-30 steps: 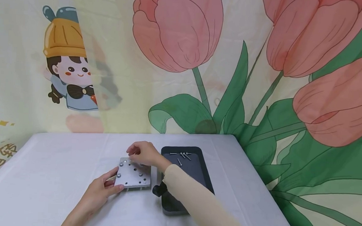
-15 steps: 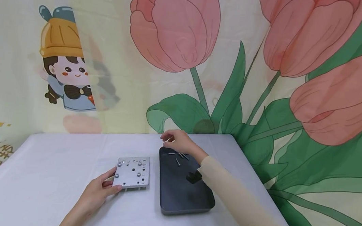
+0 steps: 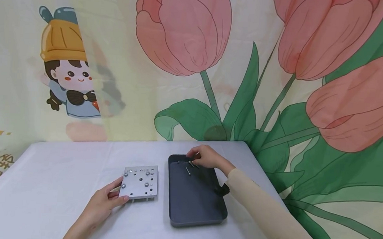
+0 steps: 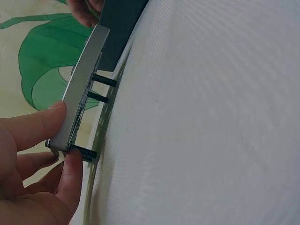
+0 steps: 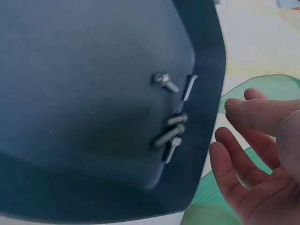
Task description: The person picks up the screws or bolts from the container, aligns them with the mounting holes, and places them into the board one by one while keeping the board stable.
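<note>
My left hand point(image 3: 102, 203) grips the near left corner of a square silver metal plate point(image 3: 135, 193), thumb at its front edge. Several bolts sit in the plate's holes with their heads on top. In the left wrist view, threaded bolt ends point(image 4: 104, 79) stick out from its underside, and thumb and fingers pinch its edge. Over the far end of a dark grey tray point(image 3: 193, 206) is my right hand point(image 3: 207, 157). Loose bolts point(image 3: 188, 171) lie in the tray near it. In the right wrist view, my right hand point(image 5: 262, 159) has relaxed, parted fingers and holds nothing visible.
A white cloth point(image 3: 61, 185) covers the table, with the plate left of the tray. A dark strap piece point(image 3: 222, 189) sits at the right wrist. Behind the table hangs a printed curtain point(image 3: 127, 101) with tulips and a cartoon figure.
My right hand has moved from above the plate to the right, over the tray's far end, and lowered towards the bolts. The left hand has stayed on the plate.
</note>
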Demonstrator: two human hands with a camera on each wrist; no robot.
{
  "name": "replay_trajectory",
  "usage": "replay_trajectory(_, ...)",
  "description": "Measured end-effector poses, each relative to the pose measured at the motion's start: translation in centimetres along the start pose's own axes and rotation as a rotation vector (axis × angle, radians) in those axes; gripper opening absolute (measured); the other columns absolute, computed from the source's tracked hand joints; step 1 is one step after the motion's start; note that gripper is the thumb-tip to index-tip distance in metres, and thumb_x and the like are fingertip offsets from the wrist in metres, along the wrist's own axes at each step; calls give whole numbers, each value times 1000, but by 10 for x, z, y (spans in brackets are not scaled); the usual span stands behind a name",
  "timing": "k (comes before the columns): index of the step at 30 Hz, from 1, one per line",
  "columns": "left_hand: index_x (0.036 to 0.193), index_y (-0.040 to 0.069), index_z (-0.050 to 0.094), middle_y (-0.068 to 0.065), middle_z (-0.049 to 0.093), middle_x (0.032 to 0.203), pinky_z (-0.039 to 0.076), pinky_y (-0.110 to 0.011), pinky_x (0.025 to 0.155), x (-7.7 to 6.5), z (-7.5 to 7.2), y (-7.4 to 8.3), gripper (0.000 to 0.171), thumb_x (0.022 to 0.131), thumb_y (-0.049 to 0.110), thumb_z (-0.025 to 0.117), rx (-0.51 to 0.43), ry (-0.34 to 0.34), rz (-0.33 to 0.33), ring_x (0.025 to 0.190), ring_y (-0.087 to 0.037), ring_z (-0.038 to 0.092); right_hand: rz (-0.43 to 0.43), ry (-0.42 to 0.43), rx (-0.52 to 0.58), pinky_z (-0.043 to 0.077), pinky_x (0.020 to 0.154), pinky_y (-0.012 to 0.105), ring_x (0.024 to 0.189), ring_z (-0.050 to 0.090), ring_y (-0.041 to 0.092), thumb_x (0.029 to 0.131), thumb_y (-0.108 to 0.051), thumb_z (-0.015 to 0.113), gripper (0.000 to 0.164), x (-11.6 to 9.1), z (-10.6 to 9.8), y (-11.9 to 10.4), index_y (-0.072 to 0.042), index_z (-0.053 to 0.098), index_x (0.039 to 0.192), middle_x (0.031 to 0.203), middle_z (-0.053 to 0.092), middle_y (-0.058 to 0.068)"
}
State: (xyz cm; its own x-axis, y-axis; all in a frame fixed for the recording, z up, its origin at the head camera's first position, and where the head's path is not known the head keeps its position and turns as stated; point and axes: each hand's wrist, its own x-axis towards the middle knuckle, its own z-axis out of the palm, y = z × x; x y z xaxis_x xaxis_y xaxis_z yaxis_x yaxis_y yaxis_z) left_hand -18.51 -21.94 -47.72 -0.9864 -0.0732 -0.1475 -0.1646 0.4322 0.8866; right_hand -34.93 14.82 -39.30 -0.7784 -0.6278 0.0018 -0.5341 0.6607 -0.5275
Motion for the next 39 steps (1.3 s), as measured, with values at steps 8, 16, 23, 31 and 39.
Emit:
replay_trajectory(8,166,9,35,-30,53,153,58,-25,91,0,0,0,90,93,25,85,7,-5,-2,132,-36,60,-40,-68,-78,58,92,41,109,71,29,97,10,67,32,4,12,15,-3,75,126,125,74,15)
replay_trajectory(16,167,12,35,-30,54,152,57,-26,84,0,-1,1,91,93,27,85,-14,-12,-20,131,-35,59,-55,-82,-149,55,93,40,106,68,26,95,11,69,35,11,26,17,-8,78,122,122,75,9)
replay_trajectory(23,167,11,35,-29,53,154,57,-22,84,-2,-1,2,91,92,24,85,-33,-17,-21,130,-32,59,-44,-97,-168,55,95,40,108,67,24,94,10,72,33,11,35,14,-10,80,119,124,72,9)
replay_trajectory(31,167,11,35,-28,52,155,57,-22,86,-1,0,2,90,93,23,85,-22,-16,-19,130,-32,59,-25,-97,-183,53,93,36,102,63,17,93,-5,82,24,13,44,15,-14,82,114,113,70,2)
replay_trajectory(39,167,12,35,-27,48,160,56,-21,86,0,-1,1,90,93,25,85,-4,-20,-19,130,-31,58,-57,-89,-225,54,92,35,100,64,17,90,-12,86,15,13,46,12,-16,84,104,105,69,-2)
